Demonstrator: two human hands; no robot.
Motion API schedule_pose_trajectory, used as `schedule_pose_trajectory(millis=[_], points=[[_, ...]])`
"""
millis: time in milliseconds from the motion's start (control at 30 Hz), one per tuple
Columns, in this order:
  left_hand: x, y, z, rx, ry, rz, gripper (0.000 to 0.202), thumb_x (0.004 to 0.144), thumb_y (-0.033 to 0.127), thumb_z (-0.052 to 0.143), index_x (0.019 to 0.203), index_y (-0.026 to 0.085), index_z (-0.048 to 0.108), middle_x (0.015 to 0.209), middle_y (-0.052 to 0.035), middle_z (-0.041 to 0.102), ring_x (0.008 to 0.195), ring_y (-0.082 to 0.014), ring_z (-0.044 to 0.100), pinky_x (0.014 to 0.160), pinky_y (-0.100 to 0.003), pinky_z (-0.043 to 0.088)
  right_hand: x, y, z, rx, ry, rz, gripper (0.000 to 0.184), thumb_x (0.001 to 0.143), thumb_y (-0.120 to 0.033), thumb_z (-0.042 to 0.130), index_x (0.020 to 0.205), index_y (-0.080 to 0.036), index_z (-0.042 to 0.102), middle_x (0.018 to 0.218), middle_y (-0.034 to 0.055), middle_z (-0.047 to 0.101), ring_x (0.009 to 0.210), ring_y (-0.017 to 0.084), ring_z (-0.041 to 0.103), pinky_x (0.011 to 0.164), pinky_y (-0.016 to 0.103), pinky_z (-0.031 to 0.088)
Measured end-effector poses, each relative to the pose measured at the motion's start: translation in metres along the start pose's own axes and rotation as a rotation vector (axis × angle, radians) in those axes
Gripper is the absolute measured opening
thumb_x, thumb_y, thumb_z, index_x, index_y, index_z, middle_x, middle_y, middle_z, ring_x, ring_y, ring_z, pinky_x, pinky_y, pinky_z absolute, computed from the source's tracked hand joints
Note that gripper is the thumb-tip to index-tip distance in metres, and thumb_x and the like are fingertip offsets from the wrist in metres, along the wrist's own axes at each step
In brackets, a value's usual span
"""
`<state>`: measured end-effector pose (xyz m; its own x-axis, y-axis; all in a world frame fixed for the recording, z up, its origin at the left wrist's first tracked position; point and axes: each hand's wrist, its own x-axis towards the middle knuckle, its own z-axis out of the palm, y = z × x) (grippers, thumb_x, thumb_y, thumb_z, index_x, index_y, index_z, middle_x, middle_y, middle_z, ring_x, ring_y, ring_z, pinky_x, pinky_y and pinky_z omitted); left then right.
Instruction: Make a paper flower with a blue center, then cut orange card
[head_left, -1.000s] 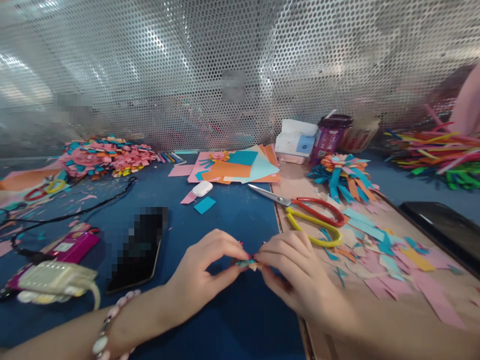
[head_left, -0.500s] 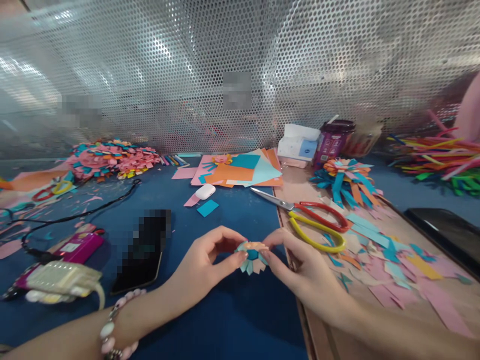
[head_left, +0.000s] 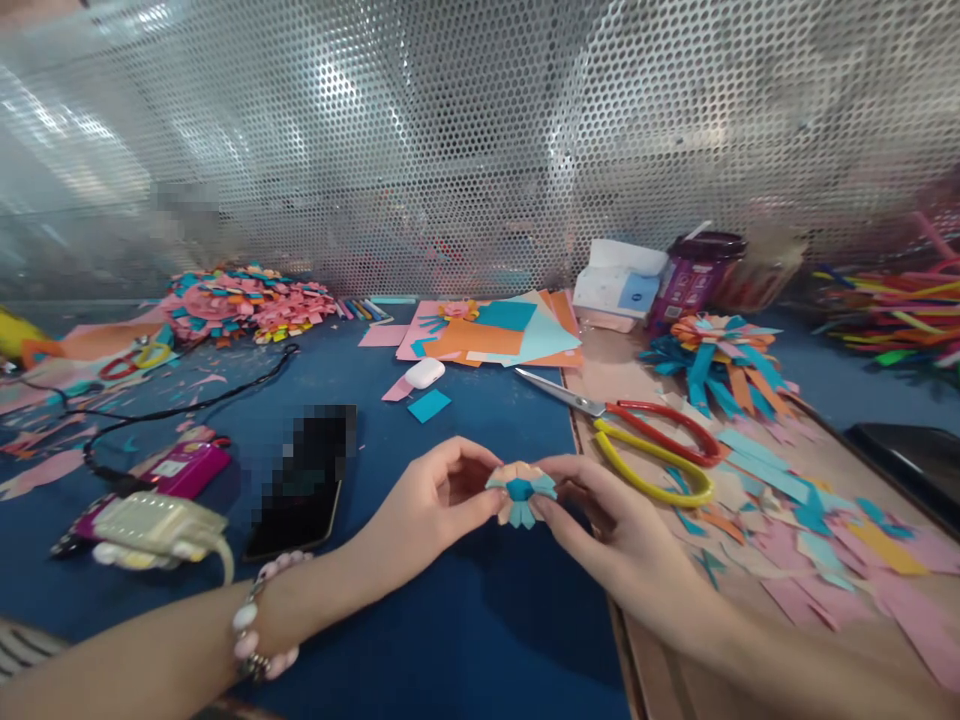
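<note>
A small paper flower [head_left: 520, 491], peach petals round a teal centre, is held up just above the blue table mat [head_left: 465, 640]. My left hand [head_left: 429, 510] pinches its left side between thumb and fingers; a bead bracelet [head_left: 255, 620] circles that wrist. My right hand [head_left: 611, 525] pinches the flower's right side. Both hands are closed on it, and the flower faces me.
Red and yellow scissors [head_left: 645, 445] lie right of the hands on a brown board [head_left: 750, 640] strewn with paper scraps. A phone [head_left: 304, 495], a pink power bank [head_left: 184, 470] with cable, an earbud case [head_left: 424, 373], stacked coloured paper [head_left: 495, 335], finished flowers [head_left: 247, 300] and a perforated metal screen [head_left: 480, 150] surround them.
The folded paper piece has been turned up and spread open into a flower facing me. Both hands rose slightly with it; the view shifted a little to the left.
</note>
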<state>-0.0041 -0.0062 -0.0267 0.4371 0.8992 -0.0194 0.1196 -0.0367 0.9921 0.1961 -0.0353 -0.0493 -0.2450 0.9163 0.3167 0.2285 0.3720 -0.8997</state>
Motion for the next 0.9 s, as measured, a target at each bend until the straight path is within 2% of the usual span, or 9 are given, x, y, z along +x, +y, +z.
schedule_pose_trajectory(millis=[133,300,500,633,900], points=[[-0.0013,0.0013,-0.0006,0.082,-0.030,-0.003,0.016,0.086,0.030,0.066,0.094,0.017,0.062,0.088,-0.0017,0.069,0.083,-0.0151,0.065,0.081,-0.029,0.050,0.0012,-0.0024,-0.0018,-0.025,-0.017,0.034,0.014,0.095,-0.023,0.054,0.107,-0.027,0.061,0.095,-0.0037,0.068,0.082,0.009,0.063,0.074,0.020,0.051],[0.0004,-0.0003,-0.0038,0.051,-0.058,-0.037,0.019,0.088,0.035,0.065,0.091,0.017,0.062,0.084,-0.0005,0.068,0.080,-0.0140,0.064,0.078,-0.027,0.048,0.0004,-0.0027,-0.0029,-0.021,-0.018,0.086,0.013,0.095,-0.028,0.056,0.107,-0.027,0.062,0.081,-0.0057,0.065,0.074,0.008,0.060,0.069,0.019,0.050],[0.0007,0.0045,-0.0034,0.059,-0.054,-0.063,0.017,0.087,0.033,0.064,0.090,0.016,0.063,0.085,-0.0012,0.068,0.082,-0.0149,0.063,0.080,-0.028,0.047,-0.0006,-0.0016,-0.0034,0.032,-0.009,0.126,0.015,0.095,-0.031,0.056,0.108,-0.028,0.063,0.086,-0.0049,0.066,0.077,0.010,0.061,0.069,0.021,0.050],[0.0009,0.0065,-0.0038,0.058,-0.059,-0.083,0.016,0.087,0.032,0.064,0.089,0.016,0.063,0.085,-0.0013,0.068,0.083,-0.0153,0.063,0.080,-0.029,0.047,-0.0009,0.0013,-0.0031,0.042,-0.031,0.127,0.017,0.096,-0.032,0.056,0.110,-0.030,0.063,0.091,-0.0046,0.067,0.081,0.010,0.062,0.071,0.021,0.050],[-0.0015,0.0014,-0.0046,0.084,-0.057,-0.059,0.014,0.086,0.030,0.064,0.085,0.016,0.062,0.082,-0.0007,0.067,0.078,-0.0144,0.061,0.075,-0.028,0.047,-0.0003,-0.0033,-0.0035,-0.046,-0.026,0.081,0.016,0.094,-0.028,0.057,0.108,-0.029,0.065,0.081,-0.0061,0.065,0.070,0.008,0.058,0.064,0.017,0.048]])
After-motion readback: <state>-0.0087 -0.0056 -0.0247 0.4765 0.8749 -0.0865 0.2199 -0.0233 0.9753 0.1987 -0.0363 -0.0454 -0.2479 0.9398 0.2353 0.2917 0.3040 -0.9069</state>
